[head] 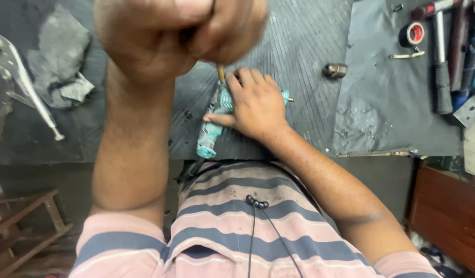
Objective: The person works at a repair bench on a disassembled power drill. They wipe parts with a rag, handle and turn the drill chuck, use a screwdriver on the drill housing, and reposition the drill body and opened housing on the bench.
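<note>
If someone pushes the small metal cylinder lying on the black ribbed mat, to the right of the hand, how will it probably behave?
The metal cylinder lies on its side, so it would probably roll, though the grooves of the ribbed mat may slow it. It looks solid and rigid, likely heavy for its size. Its shiny surface could be a little slippery to pinch. It lies apart from the right hand.

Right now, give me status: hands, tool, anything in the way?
Left hand raised, fisted, blurred. Right hand pressing the teal power tool on the ribbed mat. Thin rod upright beside the right hand's fingers. Metal socket lies apart.
</note>
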